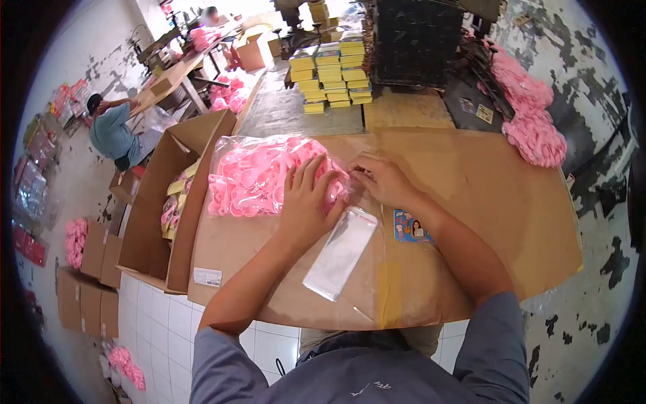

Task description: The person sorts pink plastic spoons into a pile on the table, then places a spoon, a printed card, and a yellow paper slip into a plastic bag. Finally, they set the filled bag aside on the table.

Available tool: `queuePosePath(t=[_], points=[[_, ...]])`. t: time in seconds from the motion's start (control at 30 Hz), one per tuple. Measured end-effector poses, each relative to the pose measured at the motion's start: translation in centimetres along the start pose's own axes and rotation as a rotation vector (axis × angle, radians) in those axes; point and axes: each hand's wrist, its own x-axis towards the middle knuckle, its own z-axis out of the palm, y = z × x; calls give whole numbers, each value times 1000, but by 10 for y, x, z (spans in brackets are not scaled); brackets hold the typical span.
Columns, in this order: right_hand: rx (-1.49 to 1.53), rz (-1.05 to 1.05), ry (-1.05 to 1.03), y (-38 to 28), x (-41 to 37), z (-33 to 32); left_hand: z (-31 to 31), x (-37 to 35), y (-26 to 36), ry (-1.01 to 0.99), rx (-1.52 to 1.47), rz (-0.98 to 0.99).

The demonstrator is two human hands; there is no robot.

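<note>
Pink inside the bag point(252, 176), stretching leftward from nearer left hand point(307, 205), fingers spread; beside right hand point(389, 184), fingers bunched, grip unclear.

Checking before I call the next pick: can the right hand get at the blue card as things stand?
Probably yes. The blue card lies close below the right hand, with nothing seen lying on it. The forearm passes over its edge, so the hand would likely have to draw back.
</note>
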Motion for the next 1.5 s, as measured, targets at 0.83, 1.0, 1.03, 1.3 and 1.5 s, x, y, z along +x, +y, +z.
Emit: queuePosePath(t=[0.83, 1.0, 1.03, 1.3, 1.5], points=[[26, 1, 44, -19, 0, 28, 1, -1, -12, 130, -181, 9], [-121, -196, 100, -26, -1, 9, -9, 4, -7, 82, -134, -139], [-207, -250, 108, -33, -2, 3, -11, 6, -8, 110, -75, -83], [-365, -514, 146, -63, -10, -2, -42, 9, 2, 61, 7, 43], [-160, -459, 105, -63, -11, 7, -25, -11, -14, 157, -119, 55]])
